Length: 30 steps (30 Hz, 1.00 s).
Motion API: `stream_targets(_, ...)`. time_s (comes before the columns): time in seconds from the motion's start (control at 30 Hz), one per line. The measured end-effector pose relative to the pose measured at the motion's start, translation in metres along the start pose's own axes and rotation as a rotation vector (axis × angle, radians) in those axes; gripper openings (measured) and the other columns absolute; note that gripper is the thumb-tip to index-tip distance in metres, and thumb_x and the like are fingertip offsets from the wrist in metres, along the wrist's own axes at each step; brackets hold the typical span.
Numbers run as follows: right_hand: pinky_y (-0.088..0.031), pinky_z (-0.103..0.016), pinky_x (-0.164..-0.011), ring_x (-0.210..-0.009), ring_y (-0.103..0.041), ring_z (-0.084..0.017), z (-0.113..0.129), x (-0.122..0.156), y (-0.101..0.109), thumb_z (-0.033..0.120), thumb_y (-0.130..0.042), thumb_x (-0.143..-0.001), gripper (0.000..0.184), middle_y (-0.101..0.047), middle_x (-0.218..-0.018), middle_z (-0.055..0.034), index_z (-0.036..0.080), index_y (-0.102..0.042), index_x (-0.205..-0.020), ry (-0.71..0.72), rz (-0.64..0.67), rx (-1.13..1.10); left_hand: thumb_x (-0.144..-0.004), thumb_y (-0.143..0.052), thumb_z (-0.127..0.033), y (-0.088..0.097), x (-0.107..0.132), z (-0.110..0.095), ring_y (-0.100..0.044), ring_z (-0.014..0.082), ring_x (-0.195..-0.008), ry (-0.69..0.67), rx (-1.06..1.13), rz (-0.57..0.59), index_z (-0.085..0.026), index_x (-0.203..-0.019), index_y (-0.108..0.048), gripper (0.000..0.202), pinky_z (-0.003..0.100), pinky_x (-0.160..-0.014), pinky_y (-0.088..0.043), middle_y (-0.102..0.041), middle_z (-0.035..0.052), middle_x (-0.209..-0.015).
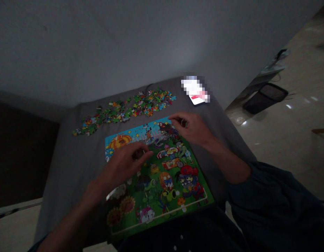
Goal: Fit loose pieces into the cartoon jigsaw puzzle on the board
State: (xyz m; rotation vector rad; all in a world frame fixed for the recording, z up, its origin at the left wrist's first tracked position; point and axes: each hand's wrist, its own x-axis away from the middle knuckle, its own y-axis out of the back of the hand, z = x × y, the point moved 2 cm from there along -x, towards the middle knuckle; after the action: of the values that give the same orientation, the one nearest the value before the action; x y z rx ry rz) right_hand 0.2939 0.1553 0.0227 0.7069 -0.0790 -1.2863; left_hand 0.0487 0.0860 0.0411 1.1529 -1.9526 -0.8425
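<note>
Jigsaw puzzle on a grey cloth-covered table: both hands working low over the picture.
Puzzle lies skewed, sky edge pointing toward the wall, long axis apparently across the table (foreshortening prevents certainty). Left hand and right hand are half-curled, fingertips pinched; any held piece cannot be confirmed. Hazards: a dragged wrist could lift fitted sections; dim light invites mismatches; loose pieces lie exposed to a stray sleeve.

Phone screen pixelated, loose jigsaw pieces too small
</note>
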Motion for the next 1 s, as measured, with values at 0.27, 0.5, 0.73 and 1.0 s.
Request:
stream_targets(0.27, -0.054, -0.032, -0.068, -0.075, -0.069, -0.018, -0.023, -0.001, -0.005, 0.028, -0.061, -0.095, 0.022, -0.077, -0.092, -0.0067, 0.018, -0.075, -0.108, -0.074, 0.001, 0.065, -0.093, -0.052, -0.057, 0.057, 0.021, 0.102, -0.062, 0.0159, -0.074, 0.289, 0.112, -0.453, -0.018, -0.106, -0.063, 0.043, 0.023, -0.065, -0.043, -0.067, -0.0011, -0.082)
stream_targets(0.5, -0.061, -0.037, -0.075, -0.085, -0.074, -0.021, -0.029, -0.015, -0.020, 0.030, -0.055, -0.100, 0.025, -0.079, -0.102, -0.0087, 0.020, -0.073, -0.113, -0.044, 0.077, 0.211, -0.088, -0.048, -0.063, 0.055, 0.019, 0.161, -0.062, 0.0190, -0.068, 0.350, 0.147, -0.699, -0.020, -0.101, -0.067, 0.049, 0.028, -0.061, -0.043, -0.066, 0.0018, -0.077)
stream_targets(0.73, -0.050, -0.052, -0.105, -0.121, -0.063, -0.027, -0.023, -0.084, -0.062, 0.033, -0.067, -0.097, 0.033, -0.067, -0.131, -0.0105, 0.021, -0.066, -0.128, 0.151, 0.292, 0.434, -0.087, -0.049, -0.055, 0.060, 0.023, 0.178, -0.064, 0.0212, -0.070, 0.289, 0.098, -0.705, -0.022, -0.102, -0.071, 0.042, 0.031, -0.064, -0.042, -0.068, 0.0033, -0.077)
stream_targets(1.0, -0.057, -0.047, -0.093, -0.112, -0.065, -0.025, -0.039, -0.101, -0.081, 0.038, -0.064, -0.100, 0.036, -0.062, -0.133, -0.0109, 0.019, -0.061, -0.131, 0.237, 0.324, 0.536, -0.091, -0.047, -0.052, 0.059, 0.025, 0.179, -0.063, 0.0206, -0.073, 0.239, 0.071, -0.716, -0.021, -0.104, -0.071, 0.042, 0.030, -0.067, -0.042, -0.070, 0.0049, -0.082)
